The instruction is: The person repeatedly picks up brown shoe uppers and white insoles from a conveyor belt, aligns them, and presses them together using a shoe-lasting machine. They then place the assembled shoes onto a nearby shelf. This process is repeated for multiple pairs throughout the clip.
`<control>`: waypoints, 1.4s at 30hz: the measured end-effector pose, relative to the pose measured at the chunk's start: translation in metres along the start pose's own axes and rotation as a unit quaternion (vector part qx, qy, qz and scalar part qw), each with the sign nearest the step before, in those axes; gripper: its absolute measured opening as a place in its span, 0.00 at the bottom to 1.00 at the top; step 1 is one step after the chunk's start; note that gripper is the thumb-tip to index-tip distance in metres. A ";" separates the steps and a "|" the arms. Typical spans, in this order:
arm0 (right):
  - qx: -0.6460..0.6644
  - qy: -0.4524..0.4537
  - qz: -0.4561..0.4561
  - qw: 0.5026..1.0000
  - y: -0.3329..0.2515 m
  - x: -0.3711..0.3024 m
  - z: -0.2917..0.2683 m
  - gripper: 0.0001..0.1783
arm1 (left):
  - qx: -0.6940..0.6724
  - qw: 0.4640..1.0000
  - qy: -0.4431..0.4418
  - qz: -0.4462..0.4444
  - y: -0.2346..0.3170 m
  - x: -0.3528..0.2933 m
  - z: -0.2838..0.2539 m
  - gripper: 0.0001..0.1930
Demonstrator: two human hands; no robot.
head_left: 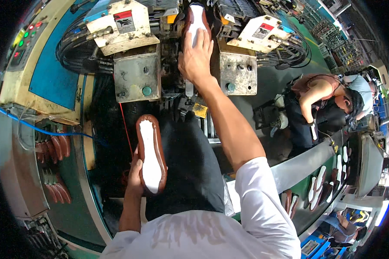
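Note:
My left hand (135, 172) is closed round the side of a brown shoe upper (151, 155), which is turned bottom up and shows its white underside. It sits beside my dark-trousered left thigh. Reaching far ahead, my right hand (197, 58) lies over a second brown shoe upper (197, 19), also white underside up, between the two halves of a machine. Its fingers are stretched and slightly apart on the white surface. The lower end of this shoe is hidden under the hand.
Metal control boxes (137, 73) with green buttons flank the right forearm. A cream cabinet (41, 64) with lit buttons stands left, above racked brown shoes (56, 146). At right, a conveyor (304, 181) carries several shoes; a co-worker (317, 99) bends beside it. A blue hose (43, 129) crosses the left.

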State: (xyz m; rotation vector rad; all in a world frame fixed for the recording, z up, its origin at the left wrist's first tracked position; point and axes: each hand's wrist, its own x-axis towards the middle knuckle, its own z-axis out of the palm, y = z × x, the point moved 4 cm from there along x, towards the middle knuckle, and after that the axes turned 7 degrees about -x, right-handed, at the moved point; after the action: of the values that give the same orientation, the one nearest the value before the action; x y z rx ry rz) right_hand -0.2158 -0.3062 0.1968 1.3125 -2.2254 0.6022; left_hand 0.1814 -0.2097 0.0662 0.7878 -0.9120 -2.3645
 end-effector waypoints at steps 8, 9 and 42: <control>-0.075 0.033 -0.007 0.997 0.025 0.078 0.038 0.45 | 0.117 0.992 -0.001 -0.037 0.018 0.042 0.048 0.49; -0.075 0.039 -0.006 0.996 0.024 0.079 0.037 0.45 | 0.110 0.993 -0.005 -0.044 0.015 0.047 0.050 0.49; 0.130 -0.462 0.067 0.875 0.132 -0.329 0.048 0.20 | 0.684 0.501 0.529 -0.041 0.141 -0.183 -0.459 0.51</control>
State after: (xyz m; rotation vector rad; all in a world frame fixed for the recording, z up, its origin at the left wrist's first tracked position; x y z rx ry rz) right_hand -0.2032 -0.0539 -0.0570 1.8636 -3.0947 0.3471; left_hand 0.6471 -0.3918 -0.0515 2.3567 -1.8667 -0.1878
